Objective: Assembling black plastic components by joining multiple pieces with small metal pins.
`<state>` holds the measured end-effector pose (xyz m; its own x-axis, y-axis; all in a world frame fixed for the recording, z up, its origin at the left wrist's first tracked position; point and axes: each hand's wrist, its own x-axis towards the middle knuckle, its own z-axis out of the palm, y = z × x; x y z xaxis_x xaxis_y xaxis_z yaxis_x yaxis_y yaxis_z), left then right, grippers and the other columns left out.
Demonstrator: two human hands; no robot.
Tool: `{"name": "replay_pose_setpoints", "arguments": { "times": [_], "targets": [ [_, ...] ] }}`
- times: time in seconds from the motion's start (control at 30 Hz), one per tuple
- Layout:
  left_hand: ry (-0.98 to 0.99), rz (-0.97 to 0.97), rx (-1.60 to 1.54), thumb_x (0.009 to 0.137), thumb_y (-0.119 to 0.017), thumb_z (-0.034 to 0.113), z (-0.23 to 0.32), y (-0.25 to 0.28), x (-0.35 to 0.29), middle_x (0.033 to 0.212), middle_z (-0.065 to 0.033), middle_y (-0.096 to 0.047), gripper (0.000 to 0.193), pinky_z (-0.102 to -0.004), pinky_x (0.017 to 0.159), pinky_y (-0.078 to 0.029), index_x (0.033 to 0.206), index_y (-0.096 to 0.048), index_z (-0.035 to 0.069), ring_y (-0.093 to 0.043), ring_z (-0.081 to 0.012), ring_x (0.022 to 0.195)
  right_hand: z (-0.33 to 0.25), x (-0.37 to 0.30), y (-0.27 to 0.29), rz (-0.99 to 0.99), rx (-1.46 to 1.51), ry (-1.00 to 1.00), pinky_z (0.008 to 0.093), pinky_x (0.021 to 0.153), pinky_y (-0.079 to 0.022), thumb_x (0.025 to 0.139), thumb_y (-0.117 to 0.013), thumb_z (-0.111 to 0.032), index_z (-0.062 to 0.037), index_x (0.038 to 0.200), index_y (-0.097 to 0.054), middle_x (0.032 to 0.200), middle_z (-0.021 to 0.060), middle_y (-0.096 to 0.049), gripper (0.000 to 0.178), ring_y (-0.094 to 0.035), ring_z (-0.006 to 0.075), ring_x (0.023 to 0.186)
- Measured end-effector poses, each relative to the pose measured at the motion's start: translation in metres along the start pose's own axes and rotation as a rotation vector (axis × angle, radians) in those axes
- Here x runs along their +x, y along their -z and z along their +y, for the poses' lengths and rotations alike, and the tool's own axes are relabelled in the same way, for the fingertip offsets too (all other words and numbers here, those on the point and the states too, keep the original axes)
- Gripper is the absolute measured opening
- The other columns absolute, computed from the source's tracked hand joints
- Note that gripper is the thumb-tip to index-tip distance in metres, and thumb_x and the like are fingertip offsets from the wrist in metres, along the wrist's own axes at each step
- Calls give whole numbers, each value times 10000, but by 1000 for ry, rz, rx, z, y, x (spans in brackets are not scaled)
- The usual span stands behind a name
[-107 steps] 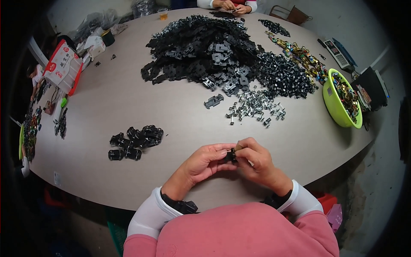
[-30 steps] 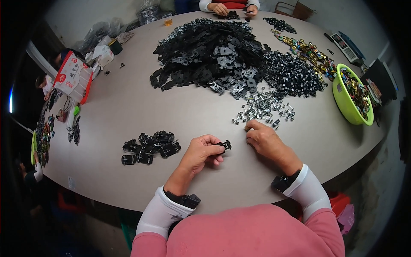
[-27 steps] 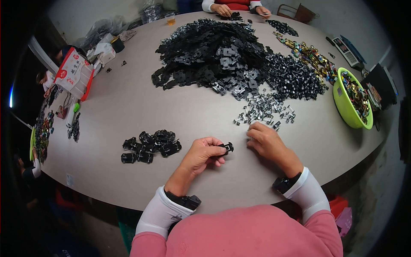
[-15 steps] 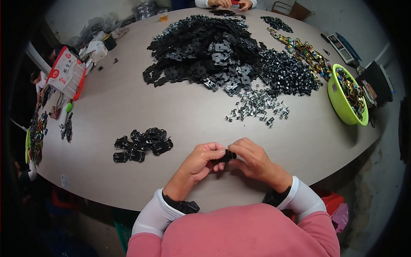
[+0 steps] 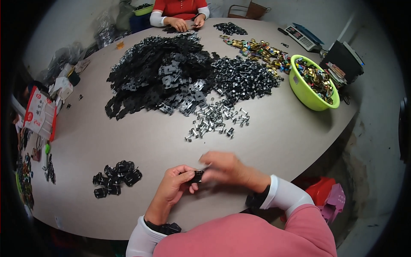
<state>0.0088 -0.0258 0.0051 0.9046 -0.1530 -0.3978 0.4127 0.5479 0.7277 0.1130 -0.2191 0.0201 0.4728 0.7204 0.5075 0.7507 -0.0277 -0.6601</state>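
Observation:
Between the thumb and fingers of my left hand (image 5: 173, 185) is a small black toy car chassis (image 5: 198, 176), held just above the table. My right hand (image 5: 227, 168) is beside it, its fingers close to the chassis but smeared by motion; whether they hold anything cannot be made out. To the left lies a small cluster of black toy car chassis (image 5: 112, 182). Ahead of my hands are scattered silver axles with small black wheels (image 5: 214, 120), with a denser heap of wheel axles (image 5: 246, 79) behind. A big mound of flat black plastic base plates (image 5: 145, 70) rises at far left of them.
A lime-green basin (image 5: 306, 92) of shiny coloured parts stands at the right, near loose gold parts (image 5: 261, 50) and a scale (image 5: 302, 38). Across the table (image 5: 274, 141), a co-worker in red (image 5: 180, 8) handles small black parts. A white and red box (image 5: 40, 113) stands left.
The view has swung right, so the table's contents appear further left and the co-worker shows more. My right hand has shifted away from the chassis; my left hand still holds it.

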Motion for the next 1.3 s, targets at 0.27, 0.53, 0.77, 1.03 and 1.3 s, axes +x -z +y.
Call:
{"name": "replay_pose_setpoints", "arguments": {
  "times": [0.27,0.53,0.77,1.03,1.3],
  "targets": [
    [4,51,32,890,-589,85,0,-8,8,859,-101,-655,117,-271,545,-543,968,-602,-2,-643,-164,635,161,26,121,470,-487,-373,373,731,-500,747,-582,19,-25,911,-604,889,124,-617,171,-620,314,802],
    [8,18,51,898,-588,82,1,-4,10,859,-96,-652,117,-272,546,-542,978,-593,-3,-641,-154,635,161,21,121,383,-597,-322,391,675,-473,730,-572,30,-21,862,-550,869,125,-538,143,-570,322,761],
    [18,10,80,899,-587,85,0,-4,7,846,-100,-650,114,-269,543,-539,971,-592,-4,-640,-156,627,96,-38,111,-46,-829,-133,405,693,-479,695,-566,52,-45,854,-551,861,118,-511,187,-557,320,828],
    [23,14,63,938,-560,170,2,-6,2,904,-132,-654,231,-289,591,-564,1041,-589,-35,-661,-191,680,98,-34,116,100,-597,-305,400,728,-486,705,-555,51,-25,884,-583,909,96,-547,197,-581,311,845],
    [79,-60,-111,1004,-426,342,5,-2,10,1049,-212,-634,489,-364,743,-576,1174,-523,-106,-678,-300,855,29,-1,87,64,-298,-254,325,606,-499,721,-550,80,-8,878,-590,862,102,-566,185,-600,261,657]
  ]
}}
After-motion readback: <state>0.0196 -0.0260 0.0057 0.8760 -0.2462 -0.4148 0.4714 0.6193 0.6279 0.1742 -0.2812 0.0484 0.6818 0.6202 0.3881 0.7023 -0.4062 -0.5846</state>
